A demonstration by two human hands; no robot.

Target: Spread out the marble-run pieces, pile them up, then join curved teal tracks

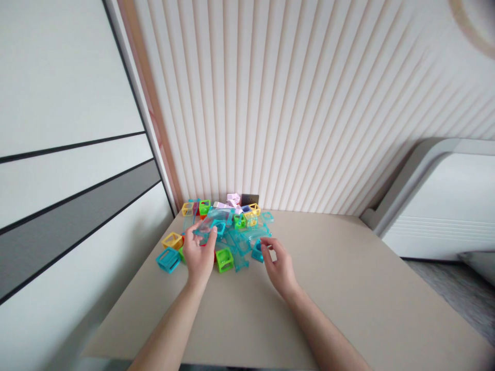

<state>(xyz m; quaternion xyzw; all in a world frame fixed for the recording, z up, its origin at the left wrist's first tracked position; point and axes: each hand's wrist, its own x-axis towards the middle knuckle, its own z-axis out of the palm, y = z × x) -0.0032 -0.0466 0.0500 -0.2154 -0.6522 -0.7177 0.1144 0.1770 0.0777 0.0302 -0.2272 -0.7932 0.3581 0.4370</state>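
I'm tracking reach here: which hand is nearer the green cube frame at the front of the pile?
Left. The left hand sits right beside the green cube frame, on its left; the right hand is farther off to its right.

left hand (199, 252): on clear teal piece (207, 226) | right hand (279, 264): touching blue cube (258, 251) | beige table (348, 288)
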